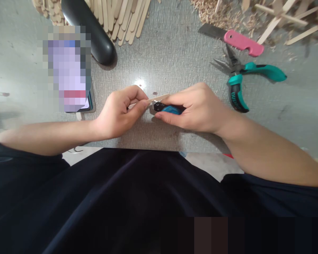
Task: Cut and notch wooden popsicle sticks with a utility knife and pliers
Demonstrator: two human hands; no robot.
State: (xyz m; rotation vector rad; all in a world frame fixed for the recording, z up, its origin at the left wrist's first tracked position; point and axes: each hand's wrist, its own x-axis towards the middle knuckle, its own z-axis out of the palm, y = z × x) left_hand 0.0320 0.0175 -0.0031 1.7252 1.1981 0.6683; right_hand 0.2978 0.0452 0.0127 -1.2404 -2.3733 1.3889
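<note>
Between the thumb and fingers of my left hand (125, 111) is a thin wooden craft stick (159, 99), slanting up to the right. My right hand (194, 107) is closed around a blue and black utility knife (171, 109). The knife's short blade end points left and lies right by the stick, close to my left fingertips. Whether the blade touches the wood I cannot tell. The stick's right end reaches my right forefinger. Part of the knife's handle is hidden in my right palm.
Pliers with teal handles (237, 79) lie spread at the right, below a pink-handled knife (243, 42). Wood shavings (214, 14) and crossed sticks are at the upper right. A black case (95, 38) rests by several loose craft sticks (127, 21). A blurred phone (71, 77) lies left.
</note>
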